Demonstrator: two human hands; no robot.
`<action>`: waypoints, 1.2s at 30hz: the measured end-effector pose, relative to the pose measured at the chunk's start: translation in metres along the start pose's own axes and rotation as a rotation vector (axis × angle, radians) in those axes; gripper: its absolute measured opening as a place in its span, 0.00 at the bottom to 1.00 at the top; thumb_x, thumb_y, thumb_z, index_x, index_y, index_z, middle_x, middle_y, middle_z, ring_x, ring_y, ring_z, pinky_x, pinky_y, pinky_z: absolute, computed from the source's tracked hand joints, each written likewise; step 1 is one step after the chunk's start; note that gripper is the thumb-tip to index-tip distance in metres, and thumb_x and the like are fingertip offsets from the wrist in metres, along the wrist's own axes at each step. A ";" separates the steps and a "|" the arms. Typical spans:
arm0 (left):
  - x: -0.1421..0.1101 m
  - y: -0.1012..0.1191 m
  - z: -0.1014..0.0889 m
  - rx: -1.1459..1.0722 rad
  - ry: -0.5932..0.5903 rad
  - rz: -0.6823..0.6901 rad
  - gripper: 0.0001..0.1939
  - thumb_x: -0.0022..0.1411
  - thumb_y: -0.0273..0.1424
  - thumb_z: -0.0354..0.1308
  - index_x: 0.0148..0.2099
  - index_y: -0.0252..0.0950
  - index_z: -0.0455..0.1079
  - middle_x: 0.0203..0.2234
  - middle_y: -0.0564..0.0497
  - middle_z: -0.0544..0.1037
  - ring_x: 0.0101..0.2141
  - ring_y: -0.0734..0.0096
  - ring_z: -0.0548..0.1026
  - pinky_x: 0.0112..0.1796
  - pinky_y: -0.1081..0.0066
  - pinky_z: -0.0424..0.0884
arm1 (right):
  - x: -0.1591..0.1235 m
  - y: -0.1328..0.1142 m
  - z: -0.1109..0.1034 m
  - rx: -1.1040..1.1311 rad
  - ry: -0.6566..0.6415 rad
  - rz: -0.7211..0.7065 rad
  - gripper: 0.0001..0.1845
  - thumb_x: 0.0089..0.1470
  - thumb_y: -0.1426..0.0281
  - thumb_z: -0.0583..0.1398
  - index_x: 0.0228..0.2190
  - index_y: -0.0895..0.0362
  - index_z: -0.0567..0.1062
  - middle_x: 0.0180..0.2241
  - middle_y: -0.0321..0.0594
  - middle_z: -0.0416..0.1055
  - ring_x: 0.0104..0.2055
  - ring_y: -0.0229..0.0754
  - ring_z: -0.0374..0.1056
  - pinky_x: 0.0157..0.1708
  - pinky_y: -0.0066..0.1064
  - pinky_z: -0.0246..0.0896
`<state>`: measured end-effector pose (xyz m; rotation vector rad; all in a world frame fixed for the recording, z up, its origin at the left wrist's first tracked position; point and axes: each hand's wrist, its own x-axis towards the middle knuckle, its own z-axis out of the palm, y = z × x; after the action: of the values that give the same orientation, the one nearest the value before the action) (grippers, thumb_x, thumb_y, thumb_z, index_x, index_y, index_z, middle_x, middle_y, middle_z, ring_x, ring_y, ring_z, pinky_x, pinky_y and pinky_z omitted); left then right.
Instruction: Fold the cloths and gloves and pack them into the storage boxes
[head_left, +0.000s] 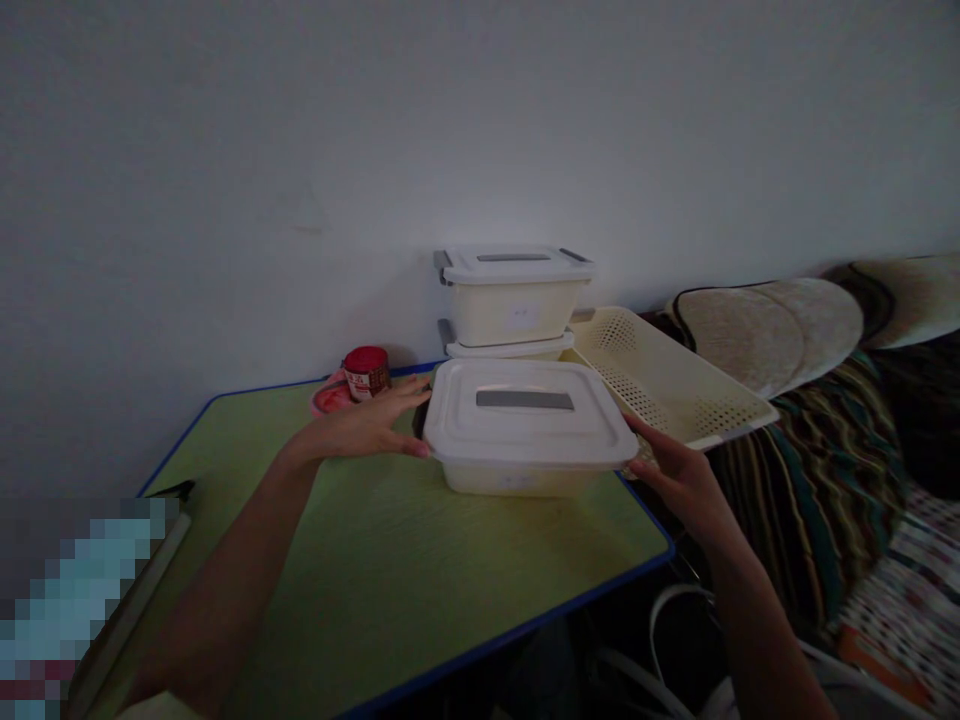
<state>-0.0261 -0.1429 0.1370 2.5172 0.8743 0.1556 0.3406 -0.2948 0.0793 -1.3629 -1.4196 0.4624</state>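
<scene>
A white plastic storage box [525, 435] with a lid and a grey handle strip is between my two hands, above or on the green table [360, 570]. At its left end, my left hand [375, 418] has its thumb by the near corner and its fingers along the grey side clip. My right hand [679, 480] grips the right end, thumb and fingers at the lid's edge; some fingertips are hidden. Behind it stand another lidded storage box [514, 305] and, under that, a further box [517, 350], mostly hidden.
A cream perforated basket [667, 375] lies at the right, reaching past the table edge. A red tin [366, 372] and something pink [330, 397] sit at the back left. A striped sofa [802, 490] with cushions is on the right; a wall [300, 200] closes the back.
</scene>
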 end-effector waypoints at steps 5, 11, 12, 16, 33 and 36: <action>0.003 0.007 0.001 -0.041 0.022 0.079 0.51 0.44 0.58 0.57 0.65 0.39 0.47 0.65 0.44 0.43 0.63 0.54 0.41 0.60 0.58 0.41 | 0.001 -0.002 0.005 -0.021 0.043 -0.025 0.33 0.40 0.57 0.66 0.50 0.51 0.71 0.52 0.42 0.67 0.57 0.55 0.59 0.59 0.51 0.46; 0.002 0.006 -0.001 -0.106 0.043 0.059 0.53 0.42 0.56 0.61 0.65 0.40 0.48 0.64 0.45 0.45 0.63 0.52 0.43 0.60 0.56 0.43 | -0.004 -0.005 0.008 0.021 0.082 -0.036 0.32 0.41 0.58 0.67 0.49 0.50 0.71 0.53 0.40 0.66 0.59 0.54 0.57 0.60 0.51 0.44; 0.001 0.006 -0.001 -0.122 0.052 0.056 0.53 0.41 0.56 0.62 0.65 0.40 0.48 0.64 0.45 0.46 0.63 0.52 0.44 0.60 0.57 0.43 | -0.004 -0.006 0.008 0.039 0.087 -0.033 0.32 0.41 0.58 0.67 0.49 0.50 0.71 0.53 0.40 0.66 0.59 0.54 0.56 0.60 0.51 0.43; -0.003 0.009 -0.003 -0.212 0.110 0.051 0.54 0.41 0.55 0.62 0.65 0.39 0.47 0.64 0.44 0.47 0.63 0.52 0.46 0.61 0.56 0.43 | -0.002 -0.010 0.005 0.123 0.103 -0.035 0.33 0.41 0.58 0.67 0.51 0.50 0.70 0.54 0.40 0.64 0.59 0.54 0.55 0.60 0.51 0.43; 0.018 0.054 -0.046 -0.491 0.540 0.241 0.49 0.43 0.42 0.68 0.64 0.38 0.52 0.64 0.46 0.49 0.62 0.51 0.48 0.60 0.56 0.46 | 0.096 -0.048 -0.004 0.297 0.055 -0.366 0.31 0.46 0.56 0.63 0.52 0.46 0.66 0.58 0.35 0.61 0.61 0.48 0.52 0.61 0.44 0.44; 0.043 0.048 -0.055 -0.463 0.565 0.247 0.47 0.43 0.42 0.67 0.63 0.35 0.53 0.63 0.44 0.53 0.61 0.52 0.52 0.59 0.56 0.48 | 0.129 -0.041 -0.001 0.261 0.076 -0.323 0.35 0.43 0.53 0.64 0.52 0.49 0.66 0.56 0.39 0.63 0.59 0.49 0.56 0.59 0.44 0.48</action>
<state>0.0207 -0.1282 0.2058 2.1442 0.6188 1.0606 0.3497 -0.1921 0.1669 -0.9136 -1.4292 0.3635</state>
